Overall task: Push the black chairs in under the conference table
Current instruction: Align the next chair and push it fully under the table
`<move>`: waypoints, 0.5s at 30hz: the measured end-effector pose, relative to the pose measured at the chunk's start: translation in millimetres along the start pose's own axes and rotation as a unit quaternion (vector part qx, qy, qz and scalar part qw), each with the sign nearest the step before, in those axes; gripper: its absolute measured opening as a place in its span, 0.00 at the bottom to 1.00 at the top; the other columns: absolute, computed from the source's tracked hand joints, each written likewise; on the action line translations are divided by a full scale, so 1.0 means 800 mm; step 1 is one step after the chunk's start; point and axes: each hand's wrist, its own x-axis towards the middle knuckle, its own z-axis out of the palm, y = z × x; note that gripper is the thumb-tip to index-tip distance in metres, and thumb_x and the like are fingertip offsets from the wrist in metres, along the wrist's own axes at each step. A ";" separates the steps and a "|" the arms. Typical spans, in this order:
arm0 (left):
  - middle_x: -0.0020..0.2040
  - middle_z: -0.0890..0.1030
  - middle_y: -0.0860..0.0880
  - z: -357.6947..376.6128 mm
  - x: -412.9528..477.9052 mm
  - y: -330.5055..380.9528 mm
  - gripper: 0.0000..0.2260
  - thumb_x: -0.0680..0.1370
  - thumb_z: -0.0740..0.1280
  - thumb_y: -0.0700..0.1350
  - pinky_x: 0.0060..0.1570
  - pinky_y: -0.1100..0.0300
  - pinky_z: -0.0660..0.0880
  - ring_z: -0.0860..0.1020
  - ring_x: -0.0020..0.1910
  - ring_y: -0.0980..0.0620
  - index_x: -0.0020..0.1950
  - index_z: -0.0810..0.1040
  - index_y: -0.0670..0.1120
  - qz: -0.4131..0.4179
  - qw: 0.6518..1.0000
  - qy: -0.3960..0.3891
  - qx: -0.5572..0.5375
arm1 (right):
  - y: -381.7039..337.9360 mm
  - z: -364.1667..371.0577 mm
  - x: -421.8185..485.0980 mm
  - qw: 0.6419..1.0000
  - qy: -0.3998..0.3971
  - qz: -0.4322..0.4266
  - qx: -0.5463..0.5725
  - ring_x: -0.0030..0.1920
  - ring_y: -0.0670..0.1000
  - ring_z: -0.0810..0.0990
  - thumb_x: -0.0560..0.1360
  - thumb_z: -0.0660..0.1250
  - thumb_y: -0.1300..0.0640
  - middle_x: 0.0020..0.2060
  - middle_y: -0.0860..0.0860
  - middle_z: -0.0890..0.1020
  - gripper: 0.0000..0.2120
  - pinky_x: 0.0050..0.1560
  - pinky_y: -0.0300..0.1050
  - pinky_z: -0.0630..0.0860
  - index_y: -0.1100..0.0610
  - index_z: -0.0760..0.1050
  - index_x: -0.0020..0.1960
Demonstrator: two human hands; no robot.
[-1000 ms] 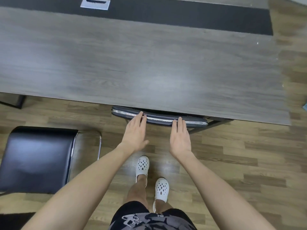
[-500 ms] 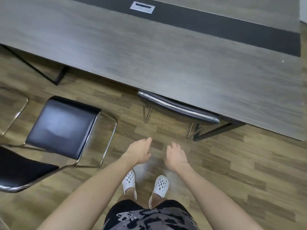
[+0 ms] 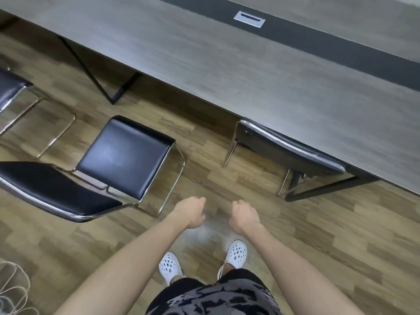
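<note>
The grey wood conference table (image 3: 227, 64) runs diagonally across the top. One black chair (image 3: 288, 146) sits tucked under its near edge at the right, only the backrest showing. A second black chair (image 3: 123, 155) with a chrome frame stands out on the floor to the left, its backrest (image 3: 54, 189) toward me. A third black chair (image 3: 9, 87) shows at the far left edge. My left hand (image 3: 191, 213) and my right hand (image 3: 244, 214) hang over the floor with fingers curled and nothing in them, apart from every chair.
Black metal table legs (image 3: 109, 87) stand between the chairs, and another leg (image 3: 322, 188) is beside the tucked chair. A silver cable port (image 3: 249, 18) lies in the table's dark centre strip. Pale cord (image 3: 13, 289) lies on the floor at the bottom left.
Both hands left the tucked chair's backrest and drew back, their fingers curling in. The view swung left, bringing the second and third chairs into sight.
</note>
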 end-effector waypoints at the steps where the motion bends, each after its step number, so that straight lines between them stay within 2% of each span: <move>1: 0.59 0.76 0.43 0.004 -0.008 -0.015 0.15 0.78 0.61 0.48 0.54 0.50 0.75 0.76 0.58 0.41 0.62 0.70 0.43 -0.001 1.000 -0.001 0.000 | -0.017 0.004 -0.003 1.000 -0.002 -0.005 -0.007 0.63 0.60 0.71 0.75 0.60 0.60 0.61 0.58 0.73 0.17 0.61 0.51 0.69 0.61 0.68 0.63; 9: 0.56 0.77 0.43 0.008 -0.065 -0.134 0.11 0.77 0.61 0.47 0.50 0.50 0.75 0.77 0.56 0.41 0.56 0.70 0.43 -0.005 0.999 0.037 -0.019 | -0.156 0.026 -0.013 0.999 0.019 -0.030 -0.018 0.62 0.60 0.71 0.75 0.61 0.59 0.60 0.58 0.73 0.15 0.60 0.51 0.70 0.60 0.69 0.60; 15: 0.59 0.76 0.43 0.005 -0.089 -0.192 0.14 0.78 0.59 0.47 0.52 0.50 0.75 0.76 0.57 0.41 0.61 0.71 0.42 0.000 0.998 0.056 -0.029 | -0.218 0.033 -0.014 0.999 0.028 -0.023 -0.023 0.61 0.60 0.72 0.75 0.62 0.58 0.59 0.58 0.74 0.15 0.58 0.50 0.70 0.60 0.69 0.60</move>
